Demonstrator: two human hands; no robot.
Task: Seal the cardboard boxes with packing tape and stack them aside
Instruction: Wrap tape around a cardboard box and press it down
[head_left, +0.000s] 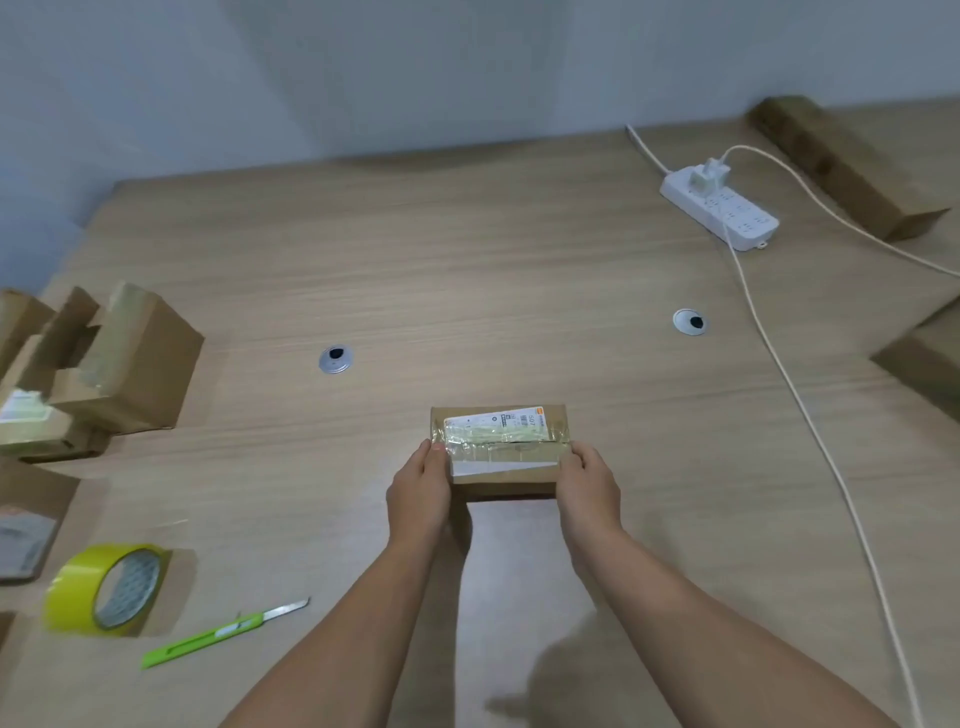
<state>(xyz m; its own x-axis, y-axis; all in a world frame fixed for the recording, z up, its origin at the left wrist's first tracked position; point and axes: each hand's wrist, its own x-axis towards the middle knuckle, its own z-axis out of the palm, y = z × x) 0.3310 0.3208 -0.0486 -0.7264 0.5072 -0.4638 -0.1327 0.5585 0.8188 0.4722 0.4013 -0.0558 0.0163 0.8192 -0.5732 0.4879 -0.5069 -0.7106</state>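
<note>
Hands (420, 489) (589, 489) snug around taped box (501, 448)

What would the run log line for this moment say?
taped cardboard box: between hands; left hand: holds left end; right hand: holds right end; yellow tape roll: idle at left; utility knife: blade out

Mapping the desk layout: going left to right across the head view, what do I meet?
From the left: yellow tape roll → green utility knife → cable grommet → left hand → cardboard box → right hand → white power strip.
</note>
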